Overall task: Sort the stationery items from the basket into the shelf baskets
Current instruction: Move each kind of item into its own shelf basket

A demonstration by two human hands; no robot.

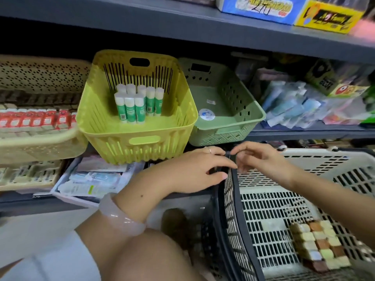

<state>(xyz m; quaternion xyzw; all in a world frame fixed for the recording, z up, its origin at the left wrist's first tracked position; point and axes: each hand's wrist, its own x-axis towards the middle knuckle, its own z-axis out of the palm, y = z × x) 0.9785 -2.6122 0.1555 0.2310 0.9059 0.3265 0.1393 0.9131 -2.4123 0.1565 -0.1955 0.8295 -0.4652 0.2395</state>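
A grey shelving unit (203, 31) fills the view, its boards running left to right; on the middle board stand three baskets side by side: a beige perforated basket (40, 138) at the left edge holding rows of red-and-white packs (36, 118), a yellow-green basket (136, 136) jutting over the board's front edge, and a sage green basket (229, 130) touching its right side. Green-and-white glue sticks (138, 104) stand upright in a cluster toward the back of the yellow-green basket; the sage green one holds only a round white sticker (207, 114) on its floor. At the right end of the same board lie clear packets (294, 106), too blurred to read; the top board carries a blue box (261, 7) and a yellow box (328, 17), both cut off by the upper edge.

Below, at the lower right, sits the large white basket (274, 220) with a dark handle (235, 209); a block of small tan and brown erasers (316, 244) lies in its near right corner. Both hands meet at its far left rim: the left hand (194, 169), fingers curled, grips a small dark item (218, 170) mostly hidden beneath it; the right hand (257, 157) pinches the top of a thin dark piece (228, 154) between thumb and forefinger; whether these are one object cannot be told. A pale bangle (119, 216) circles the left wrist. A lower tray of packets (93, 179) sits under the yellow-green basket, partly hidden.
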